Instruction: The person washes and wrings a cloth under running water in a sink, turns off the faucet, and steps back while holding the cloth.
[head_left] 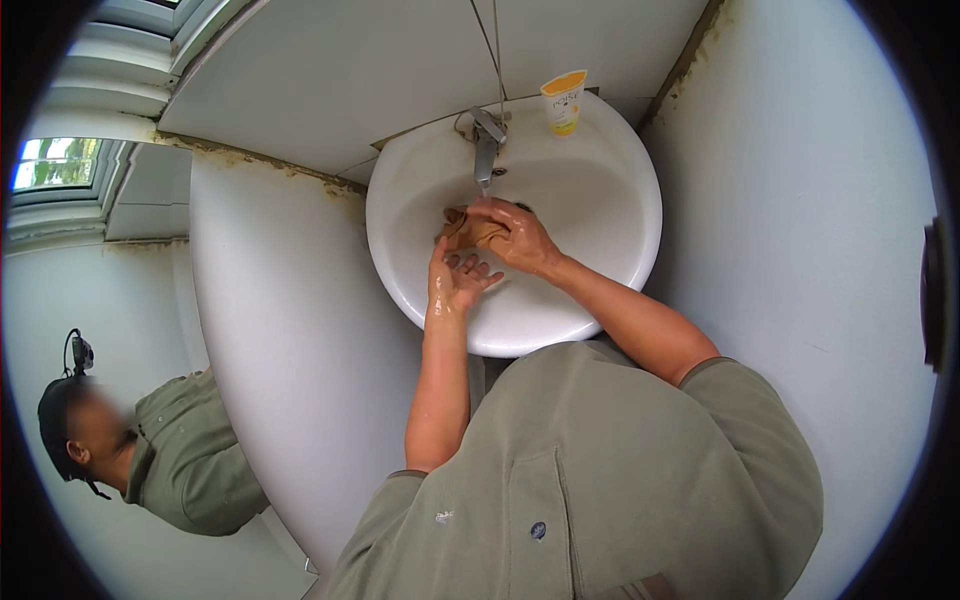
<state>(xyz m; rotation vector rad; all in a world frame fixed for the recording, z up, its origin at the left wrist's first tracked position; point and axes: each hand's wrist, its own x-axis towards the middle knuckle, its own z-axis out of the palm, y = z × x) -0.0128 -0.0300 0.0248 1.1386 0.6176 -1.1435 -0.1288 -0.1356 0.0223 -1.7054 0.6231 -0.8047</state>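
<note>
I stand at a white washbasin (610,150) fixed to the wall. My right hand (520,238) is curled over a small brown lump (468,232), perhaps a bar of soap, and holds it just below the spout of the metal tap (486,148). Just below that, my left hand (455,280) lies palm up over the bowl, wet, with its fingers apart and their tips touching the brown lump. Both forearms are bare and reach in from my olive shirt at the bottom.
A yellow and white tube (564,102) stands upside down on the basin's back rim, right of the tap. White walls close in on both sides. At the far left a person in an olive shirt (175,450) shows, seemingly in a mirror, below a window (55,162).
</note>
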